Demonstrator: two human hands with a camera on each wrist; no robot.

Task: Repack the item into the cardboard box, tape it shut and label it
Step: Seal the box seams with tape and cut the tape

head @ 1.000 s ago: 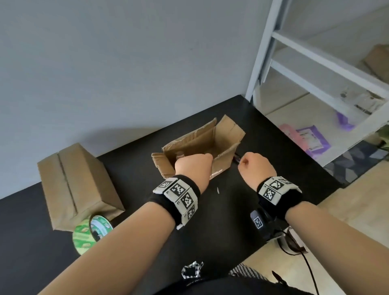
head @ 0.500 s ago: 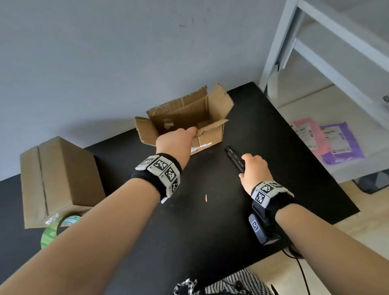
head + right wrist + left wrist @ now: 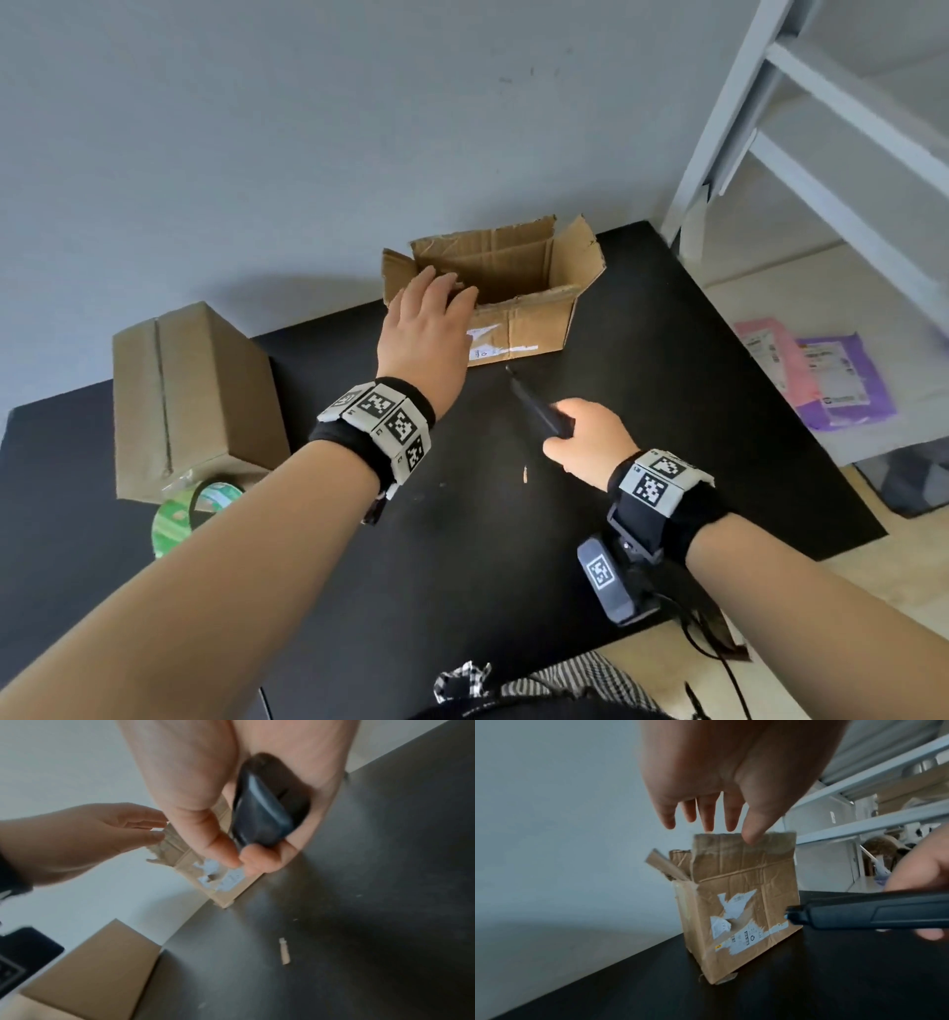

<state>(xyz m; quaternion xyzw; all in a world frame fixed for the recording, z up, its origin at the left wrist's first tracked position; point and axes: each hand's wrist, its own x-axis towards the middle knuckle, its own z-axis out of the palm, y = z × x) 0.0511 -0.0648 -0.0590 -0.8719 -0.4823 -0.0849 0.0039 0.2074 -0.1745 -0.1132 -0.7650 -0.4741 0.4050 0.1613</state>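
Right hand [image 3: 585, 442] grips a black utility knife [image 3: 536, 408]; left hand [image 3: 426, 334] is spread, holding nothing.
Its straight fingers [image 3: 707, 815] hover at the near flap of the opened cardboard box [image 3: 518, 303], which stands flaps up at the far edge of the black table [image 3: 667, 411], torn label remnants on its front. Knife tip points toward the box front. A second, closed cardboard box [image 3: 190, 395] and a green tape roll [image 3: 195, 506] sit at the left.
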